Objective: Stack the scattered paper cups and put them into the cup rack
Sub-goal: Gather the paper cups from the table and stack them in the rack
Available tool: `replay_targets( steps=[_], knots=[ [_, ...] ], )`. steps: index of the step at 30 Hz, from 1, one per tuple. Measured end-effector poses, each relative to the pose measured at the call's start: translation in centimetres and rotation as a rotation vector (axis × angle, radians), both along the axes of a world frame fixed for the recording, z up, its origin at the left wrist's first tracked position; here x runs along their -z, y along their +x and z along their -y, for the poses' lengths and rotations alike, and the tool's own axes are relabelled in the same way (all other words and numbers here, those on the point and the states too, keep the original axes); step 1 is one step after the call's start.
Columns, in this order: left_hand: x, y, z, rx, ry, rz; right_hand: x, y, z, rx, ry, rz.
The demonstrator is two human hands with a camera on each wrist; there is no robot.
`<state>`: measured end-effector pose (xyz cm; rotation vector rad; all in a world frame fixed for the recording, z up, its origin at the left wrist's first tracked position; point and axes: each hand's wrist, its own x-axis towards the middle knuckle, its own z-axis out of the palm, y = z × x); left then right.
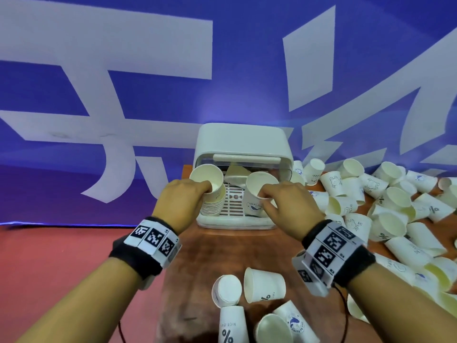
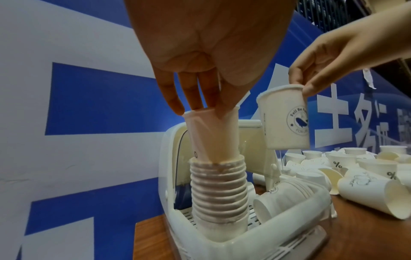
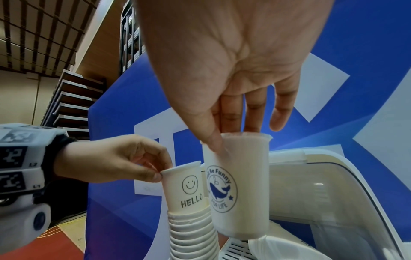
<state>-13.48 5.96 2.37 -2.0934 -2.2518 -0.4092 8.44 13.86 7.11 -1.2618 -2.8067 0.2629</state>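
Observation:
The white cup rack (image 1: 235, 222) stands on the table with its lid raised. A stack of paper cups (image 1: 214, 206) stands upright in its left side. My left hand (image 1: 209, 188) pinches the rim of the "HELLO" smiley cup (image 3: 184, 188), whose base sits in the top of that stack (image 2: 219, 191). Just to the right, my right hand (image 1: 263, 195) pinches the rim of a whale-print cup (image 1: 257, 194) and holds it upright in the air over the rack, as the left wrist view shows (image 2: 284, 119). More nested cups (image 2: 278, 198) lie on their side inside the rack.
Several loose paper cups (image 1: 383, 206) are heaped over the right side of the brown table (image 1: 217, 256). A few more cups (image 1: 263, 288) lie near the front edge. A blue and white banner (image 1: 148, 95) rises right behind the rack. Red floor lies to the left.

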Motion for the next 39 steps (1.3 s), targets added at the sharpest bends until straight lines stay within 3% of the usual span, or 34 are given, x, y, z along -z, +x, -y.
replay_targets(
  steps=[10, 15, 19, 23, 30, 39],
  knots=[
    [3.2, -0.3, -1.9, 0.067, -0.212, -0.070, 0.2, -1.2, -1.0, -0.071, 0.091, -0.133],
    [4.6, -0.7, -2.0, 0.090, -0.261, 0.000, 0.5, -2.5, -1.3, -0.118, 0.124, -0.170],
    [4.5, -1.1, -1.4, 0.091, -0.147, 0.208, 0.7, -4.1, -1.2, -0.156, 0.123, -0.197],
    [4.0, -2.3, 0.2, 0.007, -0.008, 0.273, 0.9, -5.7, -1.3, -0.221, 0.134, -0.222],
    [3.3, -3.6, 1.8, -0.128, 0.022, 0.337, 2.4, -7.8, -1.7, -0.307, 0.105, -0.061],
    [3.4, -3.4, 2.0, -0.138, 0.024, 0.368, 5.2, -9.2, -2.4, -0.329, -0.054, 0.147]
  ],
)
